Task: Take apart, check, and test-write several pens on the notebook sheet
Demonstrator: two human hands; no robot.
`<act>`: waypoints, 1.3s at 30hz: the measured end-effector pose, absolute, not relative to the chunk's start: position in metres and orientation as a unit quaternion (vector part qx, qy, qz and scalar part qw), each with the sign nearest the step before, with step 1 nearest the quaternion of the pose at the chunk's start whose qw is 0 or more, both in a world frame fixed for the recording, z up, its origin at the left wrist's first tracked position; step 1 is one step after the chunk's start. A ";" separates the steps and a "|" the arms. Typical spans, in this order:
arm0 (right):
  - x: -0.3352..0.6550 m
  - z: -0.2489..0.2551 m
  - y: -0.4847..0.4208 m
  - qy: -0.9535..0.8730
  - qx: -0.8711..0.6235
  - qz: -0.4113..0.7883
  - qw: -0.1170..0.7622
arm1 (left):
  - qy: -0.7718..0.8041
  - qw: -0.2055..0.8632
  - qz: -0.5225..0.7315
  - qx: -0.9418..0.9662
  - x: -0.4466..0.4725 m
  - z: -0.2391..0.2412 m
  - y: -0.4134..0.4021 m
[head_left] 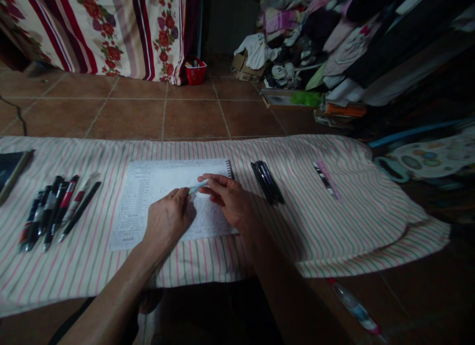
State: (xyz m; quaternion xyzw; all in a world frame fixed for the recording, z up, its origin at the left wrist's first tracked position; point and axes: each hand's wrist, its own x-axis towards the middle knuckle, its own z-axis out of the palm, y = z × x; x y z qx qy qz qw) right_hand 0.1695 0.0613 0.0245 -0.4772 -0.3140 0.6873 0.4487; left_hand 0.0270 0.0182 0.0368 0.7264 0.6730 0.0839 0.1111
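Note:
A slim light-blue pen (pixel 199 186) is held between my two hands, tilted up to the right. My left hand (pixel 168 212) closes round its lower left end. The fingers of my right hand (pixel 227 196) pinch its upper right end. Below them lies a sheet of printed and handwritten paper (pixel 129 206) on a spiral notebook (pixel 229 166), whose coil shows along the right side. Just right of the notebook rests a bunch of dark pens (pixel 266 181). Farther left, several pens (pixel 55 209) in black, red and grey lie side by side.
A striped cloth (pixel 297 221) covers the table. Two slim pink and black-white pieces (pixel 327 181) lie at right, and a dark flat object (pixel 13 169) at the left edge. A red basket (pixel 195 72), clothes piles and a bottle (pixel 354 305) are on the floor.

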 end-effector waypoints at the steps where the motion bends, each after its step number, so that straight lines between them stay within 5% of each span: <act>1: 0.170 0.025 0.061 -0.301 -0.474 0.695 0.449 | 0.672 0.109 0.084 0.728 0.027 0.037 0.018; 13: 0.171 0.017 0.062 -0.355 -0.541 0.605 0.464 | 0.666 0.100 0.054 0.737 0.031 0.039 0.016; 39: 0.176 0.018 0.063 -0.307 -0.496 0.690 0.429 | 0.675 0.087 0.033 0.732 0.033 0.040 0.017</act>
